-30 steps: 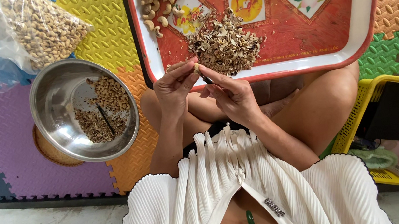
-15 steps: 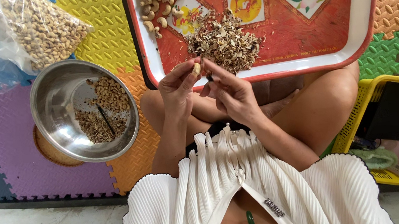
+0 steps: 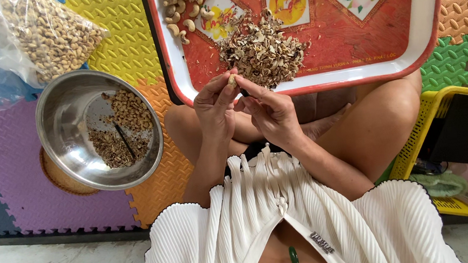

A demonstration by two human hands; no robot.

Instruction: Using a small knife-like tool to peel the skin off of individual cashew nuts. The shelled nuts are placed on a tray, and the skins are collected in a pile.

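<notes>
Both hands meet just below the tray's [image 3: 180, 90] near rim. The left hand [image 3: 215, 107] pinches a small pale nut [image 3: 232, 80] at its fingertips; the right hand [image 3: 269, 110] closes its fingers against the nut, seemingly around a thin dark tool, though I cannot tell for sure. Peeling well here probably calls for a steady pinch and light scraping — the kernel looks brittle. Just beyond the hands lies a heap of papery brown skins [image 3: 261, 50]; curved, smooth peeled nuts [image 3: 186, 6] sit further left. Well left of the hands — a shiny steel bowl [image 3: 67, 111].
</notes>
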